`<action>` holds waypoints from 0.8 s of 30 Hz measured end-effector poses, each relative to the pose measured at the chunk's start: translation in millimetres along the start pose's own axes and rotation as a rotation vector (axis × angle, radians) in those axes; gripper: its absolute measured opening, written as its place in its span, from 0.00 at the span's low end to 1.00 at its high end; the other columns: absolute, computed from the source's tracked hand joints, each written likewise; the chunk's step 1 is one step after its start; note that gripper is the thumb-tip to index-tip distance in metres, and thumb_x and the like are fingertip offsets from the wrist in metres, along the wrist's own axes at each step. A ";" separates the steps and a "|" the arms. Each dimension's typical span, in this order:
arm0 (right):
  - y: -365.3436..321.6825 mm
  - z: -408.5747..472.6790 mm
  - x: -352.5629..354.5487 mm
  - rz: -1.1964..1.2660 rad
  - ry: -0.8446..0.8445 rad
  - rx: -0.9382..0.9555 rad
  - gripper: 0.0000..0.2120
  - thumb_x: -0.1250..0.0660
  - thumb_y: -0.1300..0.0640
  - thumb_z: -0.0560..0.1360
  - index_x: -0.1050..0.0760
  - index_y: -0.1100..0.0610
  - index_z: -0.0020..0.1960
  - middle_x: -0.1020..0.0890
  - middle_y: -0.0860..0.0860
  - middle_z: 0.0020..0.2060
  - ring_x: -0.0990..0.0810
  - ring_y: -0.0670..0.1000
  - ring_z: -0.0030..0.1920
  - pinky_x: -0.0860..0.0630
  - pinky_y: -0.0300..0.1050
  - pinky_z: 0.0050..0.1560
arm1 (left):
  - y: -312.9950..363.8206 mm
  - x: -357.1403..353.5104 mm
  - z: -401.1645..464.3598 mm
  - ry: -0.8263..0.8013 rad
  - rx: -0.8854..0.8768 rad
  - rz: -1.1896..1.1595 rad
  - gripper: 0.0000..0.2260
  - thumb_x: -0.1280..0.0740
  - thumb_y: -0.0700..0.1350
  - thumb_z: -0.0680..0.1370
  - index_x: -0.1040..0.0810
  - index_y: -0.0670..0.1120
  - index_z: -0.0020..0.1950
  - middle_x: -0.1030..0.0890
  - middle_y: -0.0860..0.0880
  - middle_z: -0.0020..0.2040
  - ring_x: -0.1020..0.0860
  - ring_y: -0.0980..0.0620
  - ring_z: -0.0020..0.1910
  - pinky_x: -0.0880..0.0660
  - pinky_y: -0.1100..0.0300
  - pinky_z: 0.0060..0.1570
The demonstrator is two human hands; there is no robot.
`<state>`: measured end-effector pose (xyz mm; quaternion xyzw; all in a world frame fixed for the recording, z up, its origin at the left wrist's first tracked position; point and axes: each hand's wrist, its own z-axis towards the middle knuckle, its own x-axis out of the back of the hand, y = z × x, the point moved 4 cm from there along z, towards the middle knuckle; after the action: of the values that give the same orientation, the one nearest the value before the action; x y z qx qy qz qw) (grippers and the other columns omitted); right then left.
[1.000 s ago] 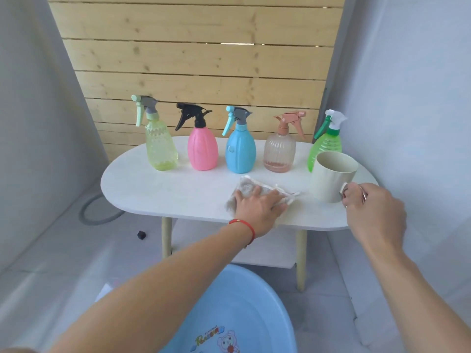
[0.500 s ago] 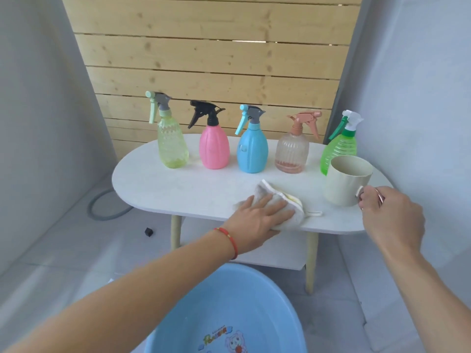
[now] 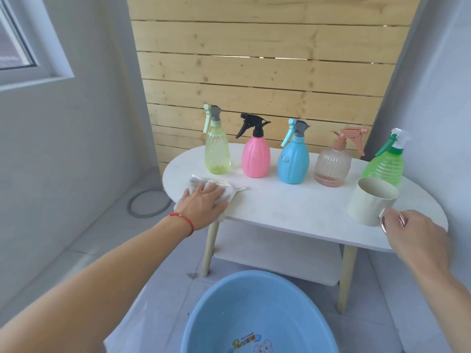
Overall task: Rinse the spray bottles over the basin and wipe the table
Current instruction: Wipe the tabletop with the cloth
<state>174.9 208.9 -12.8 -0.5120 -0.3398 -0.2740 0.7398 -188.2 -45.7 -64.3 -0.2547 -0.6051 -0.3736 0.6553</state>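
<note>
**Spray bottles in a row, cloth at the worktop's left end**

Spray bottles stand upright along the back of the white worktop [image 3: 293,207]: yellow-green [image 3: 218,155], pink [image 3: 255,157], blue [image 3: 293,161], clear pinkish [image 3: 331,165] and green [image 3: 384,166]. The left hand [image 3: 204,203] lies flat, fingers spread, pressing a grey cloth [image 3: 204,182] near the left edge. The right hand [image 3: 418,234] curls round the handle of a cream mug [image 3: 369,203]. A blue basin [image 3: 257,314] sits on the floor in front.

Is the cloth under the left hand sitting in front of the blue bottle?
No, the left hand presses the cloth near the table's left end, in front of the yellow-green bottle.
</note>
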 end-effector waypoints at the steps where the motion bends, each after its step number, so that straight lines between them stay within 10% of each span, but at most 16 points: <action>1: -1.0 -0.6 1.8 0.014 0.044 -0.018 0.23 0.45 0.41 0.77 0.22 0.59 0.47 0.21 0.61 0.46 0.23 0.65 0.46 0.24 0.57 0.47 | -4.1 1.6 3.1 -0.035 0.042 0.010 0.22 0.51 0.62 0.81 0.33 0.57 0.72 0.34 0.54 0.72 0.36 0.47 0.72 0.35 0.43 0.66; 6: -35.7 -17.5 9.5 0.211 0.226 0.119 0.18 0.42 0.46 0.75 0.29 0.51 0.63 0.28 0.60 0.63 0.23 0.63 0.54 0.23 0.64 0.52 | -14.1 14.3 16.7 -0.249 0.175 -0.116 0.23 0.53 0.60 0.83 0.45 0.65 0.79 0.49 0.55 0.82 0.55 0.43 0.81 0.54 0.30 0.72; 11: -88.2 -47.6 -6.3 0.286 0.238 0.481 0.11 0.37 0.60 0.77 0.25 0.56 0.59 0.29 0.55 0.59 0.22 0.58 0.46 0.22 0.59 0.45 | -44.6 35.8 9.3 -0.008 0.537 -0.191 0.21 0.45 0.46 0.82 0.35 0.46 0.76 0.33 0.40 0.73 0.37 0.38 0.72 0.35 0.42 0.67; 16: -150.2 -81.9 -78.9 0.293 -0.193 0.653 0.13 0.31 0.60 0.75 0.24 0.55 0.59 0.24 0.49 0.55 0.21 0.56 0.53 0.23 0.54 0.55 | -59.4 51.2 -0.4 -0.163 0.648 -0.312 0.17 0.31 0.52 0.79 0.31 0.41 0.56 0.24 0.44 0.53 0.23 0.43 0.50 0.27 0.54 0.45; 19: -205.8 -113.3 -117.9 0.206 -0.420 0.810 0.23 0.30 0.52 0.75 0.28 0.51 0.69 0.27 0.49 0.65 0.25 0.54 0.65 0.27 0.53 0.62 | -59.8 56.3 2.1 -0.195 0.794 -0.889 0.14 0.28 0.43 0.76 0.29 0.42 0.56 0.24 0.43 0.52 0.24 0.45 0.46 0.25 0.55 0.42; 24: -268.2 -137.1 -163.3 -0.044 -0.441 0.842 0.34 0.29 0.48 0.74 0.40 0.47 0.75 0.30 0.51 0.66 0.30 0.58 0.66 0.26 0.54 0.53 | -45.1 90.2 5.5 -0.464 0.690 -1.222 0.07 0.35 0.38 0.79 0.28 0.44 0.42 0.28 0.47 0.34 0.32 0.51 0.28 0.34 0.63 0.24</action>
<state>-97.8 1.6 -21.1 -0.2063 -0.5811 -0.0128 0.7871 -228.6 -84.4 19.8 0.2755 -0.8452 -0.3969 0.2285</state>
